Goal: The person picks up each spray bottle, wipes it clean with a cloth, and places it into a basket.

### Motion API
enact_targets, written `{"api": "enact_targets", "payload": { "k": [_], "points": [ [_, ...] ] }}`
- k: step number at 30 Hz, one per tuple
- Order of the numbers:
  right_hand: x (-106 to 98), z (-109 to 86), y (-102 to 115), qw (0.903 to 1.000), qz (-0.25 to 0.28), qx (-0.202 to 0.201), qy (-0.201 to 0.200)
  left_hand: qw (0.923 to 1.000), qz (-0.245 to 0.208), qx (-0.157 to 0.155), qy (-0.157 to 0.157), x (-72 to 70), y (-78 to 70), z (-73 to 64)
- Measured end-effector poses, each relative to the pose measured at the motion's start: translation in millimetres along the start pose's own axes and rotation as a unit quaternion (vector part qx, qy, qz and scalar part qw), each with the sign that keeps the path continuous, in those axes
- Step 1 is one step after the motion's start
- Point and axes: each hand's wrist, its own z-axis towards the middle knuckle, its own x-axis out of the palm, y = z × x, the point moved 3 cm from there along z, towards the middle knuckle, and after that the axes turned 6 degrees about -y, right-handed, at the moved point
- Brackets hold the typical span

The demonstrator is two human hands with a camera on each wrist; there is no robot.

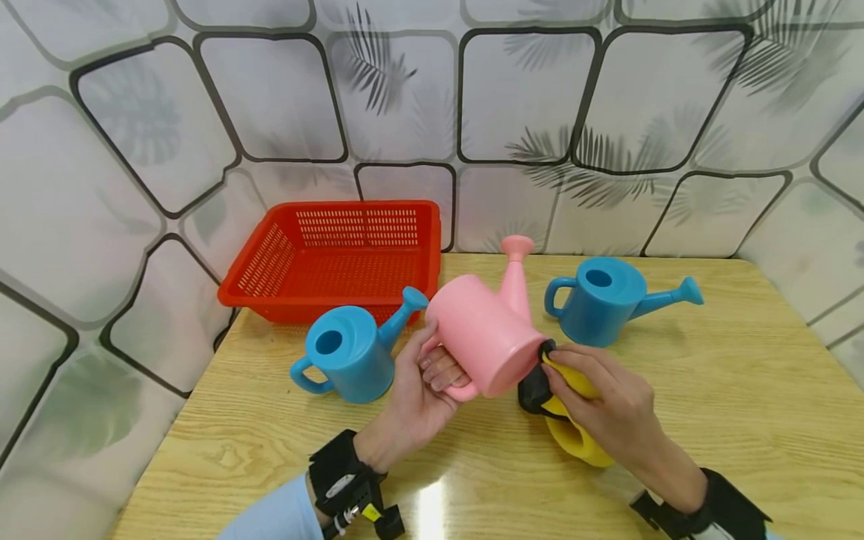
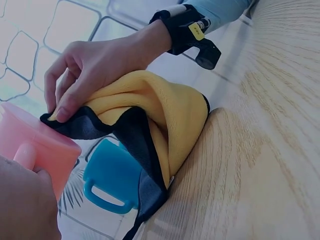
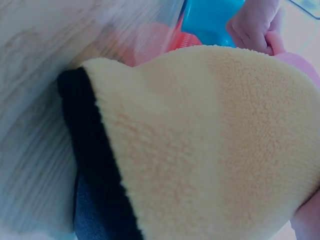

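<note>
My left hand (image 1: 421, 382) grips the handle of a pink watering can (image 1: 482, 334), held tilted above the table with its spout pointing up and back. Its base faces toward my right hand (image 1: 610, 397), which pinches a yellow and dark grey cloth (image 1: 574, 435). In the left wrist view the cloth (image 2: 170, 110) hangs in folds, and its dark edge touches the can's base or lies right by it. The cloth (image 3: 210, 145) fills most of the right wrist view and hides much of the right hand.
A blue watering can (image 1: 351, 360) stands left of my left hand, its spout close to the pink can. Another blue watering can (image 1: 601, 300) is at the back right. Behind them, at the back left, sits a red plastic basket (image 1: 331, 307) on the wooden table (image 1: 270, 457).
</note>
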Motion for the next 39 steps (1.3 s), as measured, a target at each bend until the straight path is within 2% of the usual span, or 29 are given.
{"api": "enact_targets", "payload": {
  "k": [13, 21, 24, 30, 34, 39],
  "points": [
    [9, -5.7, 4, 0.9992, 0.024, 0.007, 0.032, 0.9999, -0.004, 0.011, -0.002, -0.4, -0.8, 0.8],
    [21, -6.4, 17, 0.9966, 0.047, -0.047, 0.048, 0.9998, -0.016, 0.011, -0.008, -0.5, -2.2, 2.3],
    [25, -6.2, 24, 0.9936, 0.061, -0.067, 0.067, 0.9997, -0.017, 0.013, -0.009, -0.4, -2.5, 2.9],
    [28, -8.9, 35, 0.9857, 0.082, -0.09, 0.117, 0.9996, -0.016, 0.015, -0.019, -0.7, -2.5, 3.2],
    [28, -11.3, 38, 0.9838, 0.072, -0.107, 0.124, 0.9995, -0.017, 0.013, -0.025, -2.0, -1.4, 3.0],
    [27, -12.2, 36, 0.983, 0.069, -0.112, 0.128, 0.9997, -0.014, 0.015, -0.016, -1.9, -0.9, 2.5]
  ]
}}
